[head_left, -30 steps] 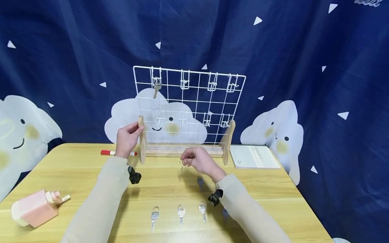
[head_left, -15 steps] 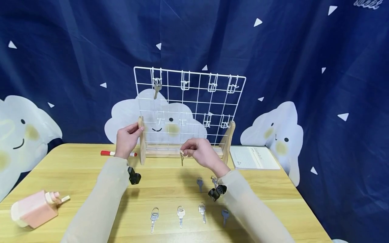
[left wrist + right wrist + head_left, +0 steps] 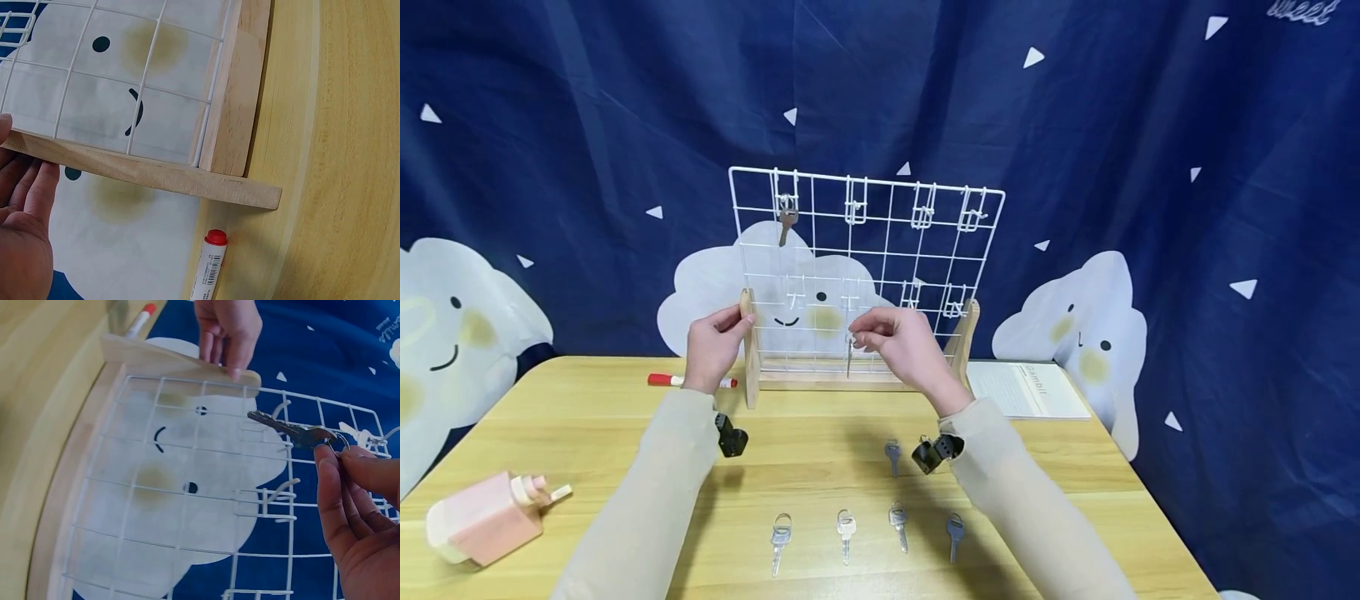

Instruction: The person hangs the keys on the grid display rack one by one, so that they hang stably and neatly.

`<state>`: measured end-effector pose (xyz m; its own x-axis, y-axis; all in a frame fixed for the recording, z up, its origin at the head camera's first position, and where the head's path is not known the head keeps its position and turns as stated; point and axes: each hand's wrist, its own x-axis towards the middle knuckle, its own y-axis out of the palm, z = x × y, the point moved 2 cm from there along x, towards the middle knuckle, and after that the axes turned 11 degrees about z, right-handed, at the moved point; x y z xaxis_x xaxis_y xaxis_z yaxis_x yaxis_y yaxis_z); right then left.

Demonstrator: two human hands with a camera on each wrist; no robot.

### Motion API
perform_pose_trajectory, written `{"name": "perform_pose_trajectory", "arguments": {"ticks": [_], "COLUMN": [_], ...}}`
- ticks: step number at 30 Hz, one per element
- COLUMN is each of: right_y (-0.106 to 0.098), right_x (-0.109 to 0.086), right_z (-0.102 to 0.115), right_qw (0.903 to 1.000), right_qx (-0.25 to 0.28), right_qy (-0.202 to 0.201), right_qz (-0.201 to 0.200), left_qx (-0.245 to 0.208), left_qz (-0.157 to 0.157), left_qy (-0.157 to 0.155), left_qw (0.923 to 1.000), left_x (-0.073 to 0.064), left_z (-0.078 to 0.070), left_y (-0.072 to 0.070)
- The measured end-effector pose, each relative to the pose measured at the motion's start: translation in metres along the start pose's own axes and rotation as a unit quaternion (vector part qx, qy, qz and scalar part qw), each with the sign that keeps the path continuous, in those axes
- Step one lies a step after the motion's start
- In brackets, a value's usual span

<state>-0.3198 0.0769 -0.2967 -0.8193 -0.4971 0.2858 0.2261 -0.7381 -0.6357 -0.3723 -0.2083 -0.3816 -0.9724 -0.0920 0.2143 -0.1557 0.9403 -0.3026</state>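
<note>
My right hand pinches a key by its ring between thumb and fingertips, in front of the lower part of a white wire grid rack. The key hangs down in the head view. With thumb and fingers, my left hand grips the left wooden upright of the rack's stand. One key hangs on the top left hook. Hooks such as the top second hook and a lower hook bear nothing. On the table lie several keys, among them a front left key and a front right key.
A red-capped marker lies behind my left wrist. At the table's left is a pink bottle on its side. A notepad lies right of the stand, and a blue curtain hangs behind.
My right hand has risen from just above the table to the grid's lower part, carrying the key up. My left hand has stayed on the upright.
</note>
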Motion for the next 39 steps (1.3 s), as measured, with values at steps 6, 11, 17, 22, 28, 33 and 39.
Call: {"name": "perform_pose_trajectory", "arguments": {"ticks": [6, 11, 17, 22, 28, 33, 39], "right_y": [-0.012, -0.024, -0.04, -0.049, -0.055, -0.061, -0.069], "right_x": [0.007, 0.015, 0.024, 0.032, 0.04, 0.047, 0.056], "right_z": [0.011, 0.022, 0.035, 0.045, 0.055, 0.064, 0.074], "right_qw": [0.9996, 0.9988, 0.9972, 0.9962, 0.9936, 0.9886, 0.983], "right_qx": [-0.005, -0.021, -0.028, -0.034, -0.02, -0.015, -0.006], "right_qy": [-0.001, -0.014, -0.023, -0.015, -0.029, -0.056, -0.086], "right_qz": [-0.028, -0.041, -0.065, -0.079, -0.107, -0.139, -0.162], "left_qx": [0.0, -0.005, -0.004, -0.003, -0.005, -0.006, -0.006], "left_qz": [-0.007, -0.007, -0.006, -0.008, -0.006, -0.005, -0.004], "left_qy": [0.003, 0.004, 0.008, 0.012, 0.008, 0.007, 0.008], "left_qw": [1.0, 1.0, 0.9999, 0.9999, 0.9999, 0.9999, 0.9999], "left_x": [0.001, 0.001, 0.002, 0.002, 0.002, 0.0, 0.002], "left_z": [0.0, 0.001, 0.001, 0.002, 0.003, 0.002, 0.002], "left_y": [0.001, 0.001, 0.0, 0.0, -0.001, -0.001, 0.0]}}
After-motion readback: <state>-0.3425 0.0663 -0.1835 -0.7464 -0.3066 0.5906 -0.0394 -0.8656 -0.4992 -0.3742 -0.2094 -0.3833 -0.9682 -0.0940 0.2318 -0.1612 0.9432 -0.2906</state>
